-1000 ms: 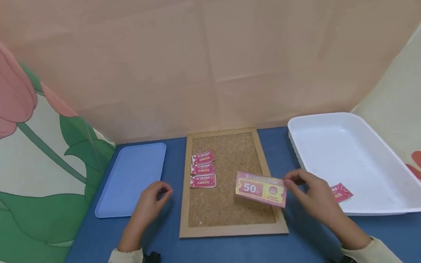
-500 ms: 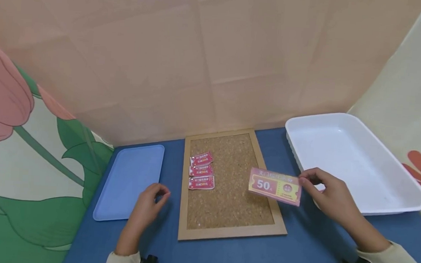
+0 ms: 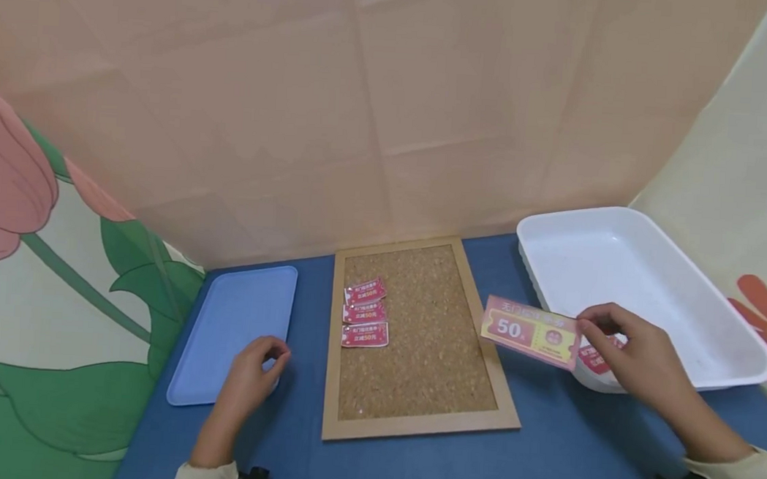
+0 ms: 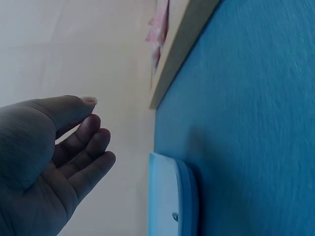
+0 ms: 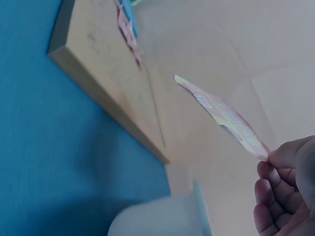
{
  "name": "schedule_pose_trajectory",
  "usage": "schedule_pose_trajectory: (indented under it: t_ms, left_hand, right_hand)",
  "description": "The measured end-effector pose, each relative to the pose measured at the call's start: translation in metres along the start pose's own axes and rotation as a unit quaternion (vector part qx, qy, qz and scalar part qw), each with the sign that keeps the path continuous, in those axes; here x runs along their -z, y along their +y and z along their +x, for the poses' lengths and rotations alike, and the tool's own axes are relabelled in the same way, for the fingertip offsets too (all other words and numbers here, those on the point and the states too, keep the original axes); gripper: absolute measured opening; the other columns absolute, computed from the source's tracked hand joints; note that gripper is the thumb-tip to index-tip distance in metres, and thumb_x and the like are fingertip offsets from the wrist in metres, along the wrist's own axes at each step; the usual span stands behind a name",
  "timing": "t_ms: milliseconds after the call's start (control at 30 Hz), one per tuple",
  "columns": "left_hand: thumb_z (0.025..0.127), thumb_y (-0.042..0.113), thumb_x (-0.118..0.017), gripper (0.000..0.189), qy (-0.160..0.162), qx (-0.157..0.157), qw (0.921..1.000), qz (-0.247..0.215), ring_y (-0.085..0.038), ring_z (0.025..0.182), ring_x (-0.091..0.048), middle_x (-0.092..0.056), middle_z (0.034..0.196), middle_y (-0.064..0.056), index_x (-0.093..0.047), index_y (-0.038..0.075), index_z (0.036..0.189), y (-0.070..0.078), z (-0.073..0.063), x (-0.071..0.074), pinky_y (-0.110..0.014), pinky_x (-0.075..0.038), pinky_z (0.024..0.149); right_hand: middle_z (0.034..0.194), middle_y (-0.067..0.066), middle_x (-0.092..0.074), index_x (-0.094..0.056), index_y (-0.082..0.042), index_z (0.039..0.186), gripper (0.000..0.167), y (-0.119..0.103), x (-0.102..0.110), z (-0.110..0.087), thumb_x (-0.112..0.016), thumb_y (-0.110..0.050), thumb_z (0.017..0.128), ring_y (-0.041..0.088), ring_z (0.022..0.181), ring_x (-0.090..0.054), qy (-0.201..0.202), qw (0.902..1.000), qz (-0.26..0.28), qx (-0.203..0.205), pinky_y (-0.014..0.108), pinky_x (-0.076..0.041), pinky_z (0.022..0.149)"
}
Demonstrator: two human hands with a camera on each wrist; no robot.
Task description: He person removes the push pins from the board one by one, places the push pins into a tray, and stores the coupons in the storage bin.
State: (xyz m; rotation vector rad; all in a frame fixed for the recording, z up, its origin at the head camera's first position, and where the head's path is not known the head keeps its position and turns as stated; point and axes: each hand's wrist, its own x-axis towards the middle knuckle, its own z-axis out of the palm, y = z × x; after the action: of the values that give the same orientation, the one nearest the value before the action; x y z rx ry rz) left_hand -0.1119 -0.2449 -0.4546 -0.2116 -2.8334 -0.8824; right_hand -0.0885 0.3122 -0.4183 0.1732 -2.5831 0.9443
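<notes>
My right hand pinches a pink and yellow paper coupon by its right end, between thumb and index finger. The coupon is held in the air over the gap between the cork board and the white tray. From the right wrist side, the same coupon appears nearly edge-on. Three red coupons lie in a column along the board's left side. Over the blue tray's right edge, my left hand hangs with loosely bent fingers and nothing visible in them.
The blue tray lies left of the board, with a tiny dark spot near its edge. Partly behind the right hand, a red coupon shows in the white tray. Cloth walls stand behind the blue tabletop.
My right hand has carried the coupon rightward, away from above the board and toward the white tray. My left hand has shifted slightly left and down.
</notes>
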Motion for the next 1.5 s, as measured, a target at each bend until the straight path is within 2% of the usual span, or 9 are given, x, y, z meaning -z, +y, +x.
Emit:
schedule_pose_trajectory:
  t_ms: [533,700,900,967,1100,1200,1267,1333,1500]
  left_hand:
    - [0.088,0.009,-0.072,0.008,0.017,0.006,0.9997,0.016,-0.018,0.082,-0.060,-0.060,0.085,-0.001,-0.065,0.011,0.090,-0.023,-0.008,0.005,-0.043,-0.050,0.076]
    - [0.088,0.006,-0.071,0.008,0.026,0.005,0.9995,0.015,-0.018,0.082,-0.060,-0.061,0.086,-0.002,-0.065,0.010,0.090,-0.030,-0.011,0.010,-0.043,-0.051,0.078]
    - [0.088,0.005,-0.070,0.007,0.038,0.013,0.9990,0.017,-0.020,0.083,-0.060,-0.062,0.086,-0.004,-0.065,0.009,0.090,-0.039,-0.012,0.015,-0.044,-0.051,0.080]
    - [0.088,0.005,-0.070,0.006,0.045,0.015,0.9987,0.019,-0.021,0.083,-0.060,-0.062,0.086,-0.005,-0.065,0.008,0.090,-0.042,-0.011,0.016,-0.044,-0.051,0.080]
    - [0.089,0.006,-0.070,0.005,0.052,0.023,0.9980,0.027,-0.024,0.084,-0.061,-0.062,0.086,-0.007,-0.064,0.006,0.090,-0.046,-0.009,0.019,-0.045,-0.051,0.080]
    - [0.090,0.009,-0.069,0.005,0.047,0.038,0.9975,0.037,-0.025,0.086,-0.062,-0.063,0.088,-0.007,-0.065,0.006,0.090,-0.050,-0.008,0.020,-0.046,-0.051,0.080]
    - [0.090,0.010,-0.068,0.005,0.042,0.048,0.9971,0.042,-0.026,0.087,-0.062,-0.063,0.089,-0.008,-0.065,0.006,0.091,-0.052,-0.008,0.020,-0.047,-0.050,0.080]
    - [0.091,0.010,-0.067,0.005,0.036,0.059,0.9965,0.046,-0.027,0.088,-0.062,-0.063,0.090,-0.009,-0.065,0.006,0.092,-0.055,-0.009,0.019,-0.047,-0.050,0.080]
    - [0.091,0.010,-0.067,0.006,0.031,0.067,0.9957,0.056,-0.028,0.086,-0.062,-0.063,0.088,-0.010,-0.065,0.004,0.091,-0.062,-0.010,0.018,-0.045,-0.049,0.077]
  right_hand:
    - [0.090,0.003,-0.068,-0.067,-0.013,0.104,0.022,0.032,0.018,-0.008,-0.076,-0.022,0.086,-0.012,0.075,-0.048,0.006,0.9995,-0.022,-0.023,0.010,-0.037,0.062]
    - [0.091,0.009,-0.068,-0.067,-0.009,0.106,0.024,0.042,0.029,-0.007,-0.074,-0.023,0.088,-0.018,0.075,-0.043,0.014,0.9985,-0.041,-0.034,0.012,-0.036,0.061]
    - [0.089,-0.013,-0.062,-0.066,-0.007,0.107,0.023,0.054,0.043,-0.004,-0.071,-0.023,0.091,-0.021,0.076,-0.038,0.026,0.9968,-0.050,-0.057,0.011,-0.035,0.059]
    - [0.089,-0.013,-0.061,-0.066,-0.007,0.108,0.025,0.057,0.046,-0.003,-0.070,-0.024,0.091,-0.022,0.076,-0.036,0.027,0.9960,-0.053,-0.067,0.010,-0.034,0.058]
    - [0.097,0.011,-0.066,-0.064,-0.004,0.111,0.030,0.064,0.052,-0.004,-0.068,-0.027,0.093,-0.022,0.077,-0.034,0.031,0.9936,-0.066,-0.086,0.012,-0.034,0.057]
    - [0.106,0.026,-0.061,-0.061,0.000,0.115,0.036,0.069,0.054,-0.005,-0.065,-0.029,0.094,0.002,0.087,-0.050,0.024,0.9912,-0.067,-0.112,0.012,-0.033,0.055]
    - [0.109,0.028,-0.058,-0.058,0.002,0.118,0.040,0.071,0.055,-0.005,-0.062,-0.031,0.096,0.019,0.088,-0.050,0.016,0.9889,-0.067,-0.132,0.009,-0.034,0.053]
    - [0.110,0.029,-0.057,-0.056,0.003,0.119,0.042,0.073,0.056,-0.006,-0.061,-0.031,0.097,0.024,0.087,-0.048,0.012,0.9876,-0.063,-0.143,0.008,-0.035,0.052]
    - [0.109,0.029,-0.057,-0.057,0.004,0.119,0.042,0.078,0.057,-0.008,-0.060,-0.031,0.097,0.000,0.076,-0.039,0.015,0.9861,-0.062,-0.153,0.009,-0.036,0.052]
